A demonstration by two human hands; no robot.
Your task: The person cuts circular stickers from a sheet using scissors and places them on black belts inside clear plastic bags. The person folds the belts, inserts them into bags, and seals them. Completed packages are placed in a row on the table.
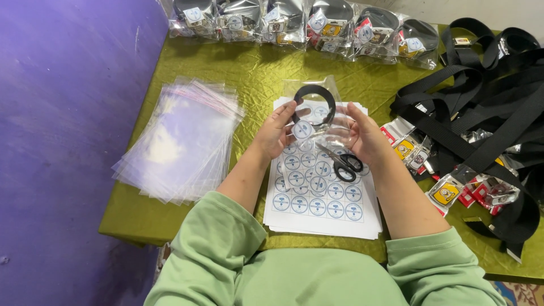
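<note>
I hold a clear bag [315, 113] between my two hands, just above the sticker sheets [320, 195]. My left hand [276, 133] pinches its left edge in a closed grip; my right hand [362, 136] clasps the right edge. A black strap coil [314, 97] sits inside. Scissors [341, 163] lie just below my right hand, empty bags [181, 139] well left of my left, loose straps [487, 96] far right on the worktop [255, 73].

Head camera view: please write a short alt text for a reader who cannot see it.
Left hand and right hand hold a clear bag with a coiled black strap inside, above sticker sheets and black scissors on a green table.
</note>
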